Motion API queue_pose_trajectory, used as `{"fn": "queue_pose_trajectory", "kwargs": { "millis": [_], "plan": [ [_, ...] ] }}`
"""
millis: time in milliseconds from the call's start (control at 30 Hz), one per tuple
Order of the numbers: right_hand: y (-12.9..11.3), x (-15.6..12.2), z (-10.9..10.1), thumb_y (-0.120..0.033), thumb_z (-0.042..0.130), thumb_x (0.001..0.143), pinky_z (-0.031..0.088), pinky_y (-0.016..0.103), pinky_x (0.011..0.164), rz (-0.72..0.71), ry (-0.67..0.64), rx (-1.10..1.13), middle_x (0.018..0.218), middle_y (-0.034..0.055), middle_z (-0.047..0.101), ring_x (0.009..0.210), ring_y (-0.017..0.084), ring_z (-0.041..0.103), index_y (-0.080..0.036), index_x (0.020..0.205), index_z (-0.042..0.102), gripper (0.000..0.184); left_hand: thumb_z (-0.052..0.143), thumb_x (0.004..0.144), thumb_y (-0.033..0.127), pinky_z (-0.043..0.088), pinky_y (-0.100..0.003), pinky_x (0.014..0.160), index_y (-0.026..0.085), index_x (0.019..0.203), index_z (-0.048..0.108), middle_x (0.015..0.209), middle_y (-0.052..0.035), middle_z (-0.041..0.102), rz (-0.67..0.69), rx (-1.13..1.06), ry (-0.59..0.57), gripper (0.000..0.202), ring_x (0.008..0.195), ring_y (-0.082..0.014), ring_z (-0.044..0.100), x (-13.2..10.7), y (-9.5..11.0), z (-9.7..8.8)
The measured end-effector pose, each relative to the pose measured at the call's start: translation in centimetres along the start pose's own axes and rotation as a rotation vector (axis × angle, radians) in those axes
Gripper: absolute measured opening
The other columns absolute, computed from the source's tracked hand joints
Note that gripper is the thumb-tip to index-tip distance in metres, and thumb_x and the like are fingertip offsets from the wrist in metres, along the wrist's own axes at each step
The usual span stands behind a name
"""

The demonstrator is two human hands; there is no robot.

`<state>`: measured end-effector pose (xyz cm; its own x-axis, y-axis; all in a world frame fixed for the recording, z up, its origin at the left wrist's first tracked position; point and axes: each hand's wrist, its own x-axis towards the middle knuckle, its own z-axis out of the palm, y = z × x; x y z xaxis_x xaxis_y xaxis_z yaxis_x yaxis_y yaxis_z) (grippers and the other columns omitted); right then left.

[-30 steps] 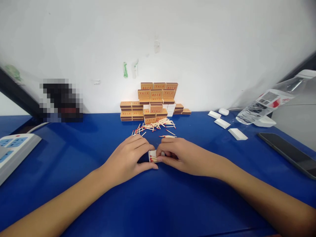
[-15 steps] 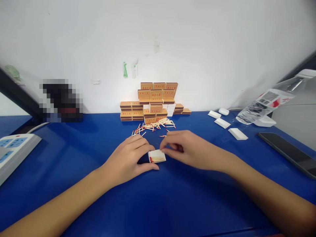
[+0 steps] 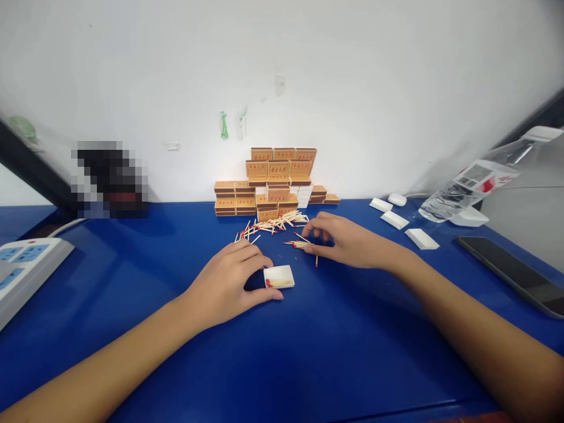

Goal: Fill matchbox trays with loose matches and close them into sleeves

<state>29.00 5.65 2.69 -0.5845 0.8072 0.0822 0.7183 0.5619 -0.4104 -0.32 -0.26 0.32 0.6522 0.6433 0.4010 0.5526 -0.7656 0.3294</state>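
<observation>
In the head view, my left hand (image 3: 229, 280) holds a small white matchbox tray (image 3: 282, 274) by its left end, index finger at the far side and thumb at the near side. Several red-tipped matches lie along the tray's near side. My right hand (image 3: 341, 239) is to the right of a small bunch of loose matches (image 3: 297, 244). Its thumb and index finger are spread around the ends of these matches, and a gap shows between the fingertips. One single match (image 3: 316, 261) lies just below the thumb.
A larger match pile (image 3: 275, 224) lies before stacked matchboxes (image 3: 278, 170) at the wall. White trays (image 3: 394, 220), a tilted plastic bottle (image 3: 467, 182) and a phone (image 3: 511, 273) are on the right. A power strip (image 3: 30, 264) sits on the left of the blue table (image 3: 273, 364).
My right hand has moved from the tray's right end, away and to the right, to the small bunch of matches, its fingers spreading. My left hand stays at the tray.
</observation>
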Motion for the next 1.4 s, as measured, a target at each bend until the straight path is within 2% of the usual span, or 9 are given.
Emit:
{"fn": "queue_pose_trajectory", "kwargs": {
  "millis": [167,500,667,800,933,1067,1233,1333,1400],
  "plan": [
    [-0.3,0.4,0.3,-0.045,0.059,0.102,0.043,0.033,0.075,-0.012,-0.036,0.037,0.091,0.0059,0.062,0.086,0.021,0.056,-0.02,0.093,0.069,0.028,0.079,0.09,0.051,0.051,-0.043,0.092,0.019,0.108,0.071,0.103,-0.0048,0.073,0.003,-0.001,0.001,0.038,0.095,-0.0235,0.064,0.1,0.0,0.0],
    [-1.7,-0.1,0.7,-0.033,0.044,0.108,0.047,0.036,0.08,0.032,-0.106,-0.044,0.102,0.0109,0.062,0.086,0.022,0.059,-0.018,0.094,0.06,0.026,0.078,0.091,0.049,0.051,-0.043,0.091,0.018,0.109,0.072,0.101,-0.0053,0.072,0.004,0.008,-0.005,0.036,0.094,-0.0239,0.063,0.1,0.0,-0.1],
    [-2.1,-0.5,0.4,-0.036,0.043,0.109,0.047,0.035,0.077,0.034,-0.102,-0.06,0.1,0.0099,0.062,0.084,0.022,0.06,-0.018,0.097,0.059,0.027,0.078,0.091,0.049,0.052,-0.043,0.089,0.019,0.109,0.072,0.1,-0.0056,0.071,-0.003,0.018,0.002,0.036,0.094,-0.0238,0.063,0.0,-0.1,0.0],
    [-2.7,-0.8,0.0,-0.037,0.042,0.11,0.046,0.034,0.075,0.013,-0.08,-0.081,0.102,0.0095,0.062,0.084,0.021,0.061,-0.018,0.098,0.061,0.029,0.078,0.091,0.049,0.052,-0.043,0.089,0.019,0.109,0.073,0.101,-0.0056,0.071,-0.008,0.023,0.004,0.035,0.094,-0.0235,0.063,0.0,-0.1,0.0],
    [-4.1,-1.7,-0.1,-0.029,0.043,0.11,0.048,0.033,0.076,-0.066,-0.069,-0.104,0.103,0.0083,0.063,0.085,0.02,0.062,-0.018,0.1,0.06,0.022,0.077,0.091,0.05,0.052,-0.043,0.088,0.019,0.107,0.072,0.1,-0.0056,0.072,-0.022,0.035,0.01,0.035,0.095,-0.0245,0.064,0.1,0.0,-0.1],
    [-5.7,-2.6,0.3,-0.012,0.046,0.106,0.048,0.033,0.076,-0.176,-0.091,-0.188,0.105,0.0077,0.063,0.084,0.02,0.062,-0.018,0.101,0.061,0.017,0.079,0.089,0.05,0.052,-0.043,0.086,0.019,0.105,0.072,0.098,-0.006,0.072,-0.049,0.058,0.008,0.036,0.094,-0.0257,0.064,0.1,0.0,0.0],
    [-7.0,-2.9,0.9,0.005,0.047,0.093,0.048,0.033,0.072,-0.276,-0.093,-0.405,0.102,0.0104,0.064,0.085,0.022,0.061,-0.015,0.099,0.062,0.026,0.078,0.09,0.05,0.052,-0.043,0.086,0.018,0.103,0.071,0.099,-0.0064,0.072,-0.031,0.057,0.015,0.036,0.093,-0.0254,0.064,0.0,0.1,0.1],
    [-7.8,-2.5,1.5,0.008,0.049,0.084,0.047,0.035,0.07,-0.341,-0.098,-0.573,0.101,0.0125,0.064,0.088,0.026,0.059,-0.014,0.098,0.063,0.029,0.077,0.091,0.051,0.052,-0.043,0.086,0.017,0.103,0.07,0.097,-0.0067,0.071,-0.015,0.057,0.02,0.036,0.092,-0.0252,0.063,0.1,0.2,0.2],
    [-8.3,-2.2,2.0,0.005,0.05,0.086,0.046,0.037,0.069,-0.334,-0.1,-0.621,0.101,0.0134,0.064,0.088,0.027,0.059,-0.013,0.098,0.063,0.026,0.077,0.091,0.05,0.052,-0.043,0.086,0.017,0.101,0.069,0.095,-0.0068,0.07,-0.01,0.058,0.015,0.036,0.092,-0.0254,0.063,0.1,0.3,0.2]
  ]
}}
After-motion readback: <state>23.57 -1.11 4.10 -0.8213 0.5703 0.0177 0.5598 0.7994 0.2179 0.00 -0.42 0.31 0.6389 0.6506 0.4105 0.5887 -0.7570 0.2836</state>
